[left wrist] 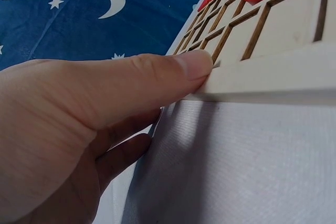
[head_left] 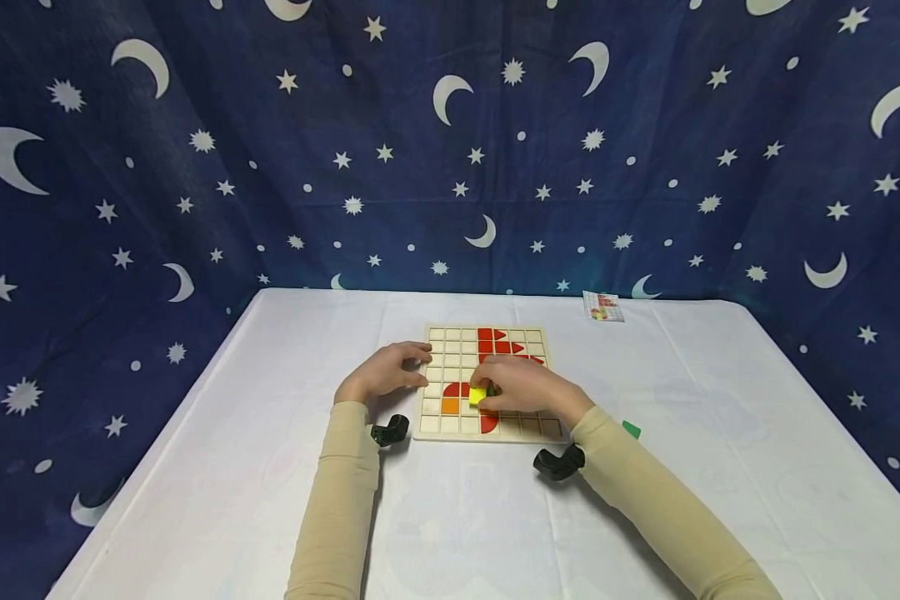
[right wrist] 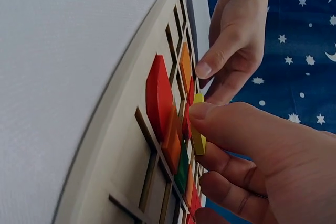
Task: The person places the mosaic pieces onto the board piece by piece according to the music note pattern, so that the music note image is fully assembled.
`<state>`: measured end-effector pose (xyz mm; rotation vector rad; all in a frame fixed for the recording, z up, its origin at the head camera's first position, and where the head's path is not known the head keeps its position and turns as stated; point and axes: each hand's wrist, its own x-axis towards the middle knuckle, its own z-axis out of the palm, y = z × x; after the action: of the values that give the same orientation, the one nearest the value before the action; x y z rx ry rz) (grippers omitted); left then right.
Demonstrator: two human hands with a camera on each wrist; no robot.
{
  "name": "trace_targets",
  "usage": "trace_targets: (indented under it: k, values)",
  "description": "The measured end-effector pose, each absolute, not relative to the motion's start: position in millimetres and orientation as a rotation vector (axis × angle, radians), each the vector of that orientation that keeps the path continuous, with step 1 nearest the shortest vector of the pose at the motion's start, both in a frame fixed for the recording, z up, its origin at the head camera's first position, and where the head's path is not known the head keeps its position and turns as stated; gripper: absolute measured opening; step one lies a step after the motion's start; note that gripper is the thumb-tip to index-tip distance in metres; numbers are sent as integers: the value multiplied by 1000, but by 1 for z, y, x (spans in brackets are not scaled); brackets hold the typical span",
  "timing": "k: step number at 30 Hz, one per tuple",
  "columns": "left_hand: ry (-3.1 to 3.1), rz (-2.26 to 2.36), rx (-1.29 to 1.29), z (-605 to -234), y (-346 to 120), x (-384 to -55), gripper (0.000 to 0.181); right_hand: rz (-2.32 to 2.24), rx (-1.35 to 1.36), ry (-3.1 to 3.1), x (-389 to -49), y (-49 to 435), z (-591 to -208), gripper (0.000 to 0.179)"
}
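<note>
A pale wooden grid board [head_left: 450,347] lies on the table with red, orange and green tiles in some of its cells. My right hand [head_left: 526,386] pinches a yellow tile [right wrist: 199,139] between thumb and fingers, over the lower middle of the board. The tile is tilted in the right wrist view, and I cannot tell if it touches the cell beneath. At the board's left edge is my left hand [head_left: 382,372], its thumb against the rim and its other fingers loosely bent. An orange square tile [head_left: 450,406] sits left of the yellow one. The right hand covers part of the board.
A small printed card [head_left: 603,307] with a coloured grid pattern lies at the back right of the white table [head_left: 270,350]. Partly behind the right sleeve is a green piece [head_left: 631,429]. A dark blue star-and-moon cloth [head_left: 390,233] hangs behind the table.
</note>
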<state>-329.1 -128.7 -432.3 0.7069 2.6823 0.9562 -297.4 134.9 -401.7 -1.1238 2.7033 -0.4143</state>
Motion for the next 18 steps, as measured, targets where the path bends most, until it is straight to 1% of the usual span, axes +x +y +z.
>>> trace_targets:
  k: [9, 18]
  values:
    - [2694, 951, 728, -430, -129, -328, 44, -383, -1128, 2678, -294, 128, -404, 28]
    - [2690, 961, 742, -432, -129, -329, 45, -375, -1149, 2676, -294, 126, -408, 25]
